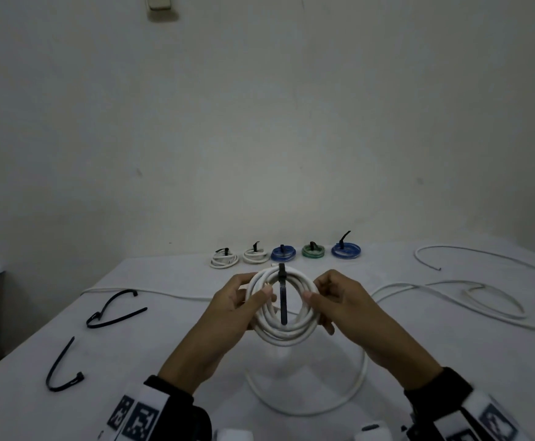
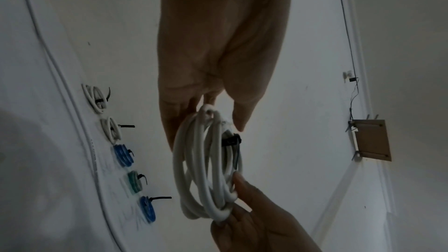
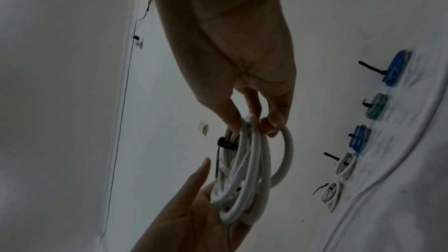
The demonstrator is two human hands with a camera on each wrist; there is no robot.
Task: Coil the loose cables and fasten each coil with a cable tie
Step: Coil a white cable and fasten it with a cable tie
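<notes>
I hold a coil of white cable (image 1: pixel 283 327) upright above the table, one hand on each side. My left hand (image 1: pixel 242 302) pinches its left side between thumb and fingers, and my right hand (image 1: pixel 326 302) pinches its right side. A black cable tie (image 1: pixel 282 294) is looped over the top of the coil with its tail hanging down across the opening. The left wrist view shows the coil (image 2: pixel 206 170) and the tie's head (image 2: pixel 231 140). In the right wrist view the coil (image 3: pixel 244 175) is gripped from both ends, with the tie (image 3: pixel 226 144) at its edge.
Several tied coils, white (image 1: pixel 224 258), blue (image 1: pixel 282 252) and green (image 1: pixel 313 250), line the far table edge. Two loose black ties (image 1: pixel 113 310) (image 1: pixel 61 367) lie at left. Loose white cables (image 1: pixel 469 300) sprawl at right, and one loop (image 1: pixel 307 405) lies under my hands.
</notes>
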